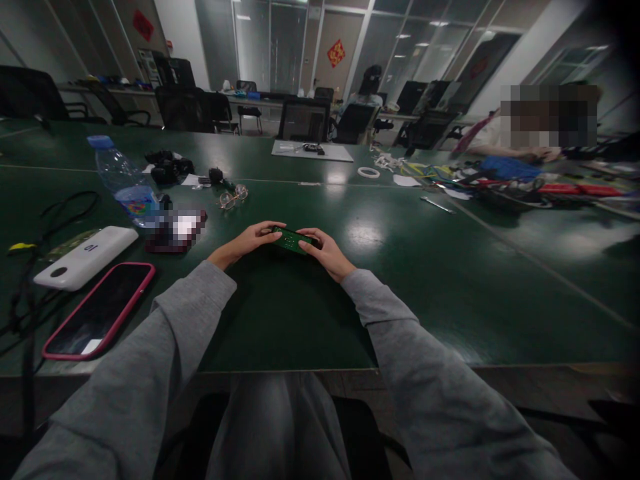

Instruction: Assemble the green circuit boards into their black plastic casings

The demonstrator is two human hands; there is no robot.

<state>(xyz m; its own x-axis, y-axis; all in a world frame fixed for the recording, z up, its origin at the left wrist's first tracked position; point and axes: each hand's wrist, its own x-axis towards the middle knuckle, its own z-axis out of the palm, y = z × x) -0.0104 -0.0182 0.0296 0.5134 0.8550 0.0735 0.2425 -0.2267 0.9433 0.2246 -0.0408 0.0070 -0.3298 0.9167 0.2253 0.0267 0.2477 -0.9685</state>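
A small flat green board (pixel 289 241) with light markings is held level between both hands, a little above or on the green table. My left hand (pixel 257 239) grips its left end, with the thumb on the near face and the fingers curled over the top edge. At the right end, my right hand (pixel 324 251) pinches it in the same way. Whether the board touches the table cannot be made out. Grey sleeves cover both forearms.
Left of my arms lie a pink-rimmed phone (pixel 103 310), a white power bank (pixel 86 259), black cables and a tilted plastic bottle (pixel 125 183). Glasses (pixel 233 197) lie beyond. Cables and tools (pixel 510 183) cover the right side, near a person (pixel 493 137). A grey tray (pixel 330 155) sits farther back.
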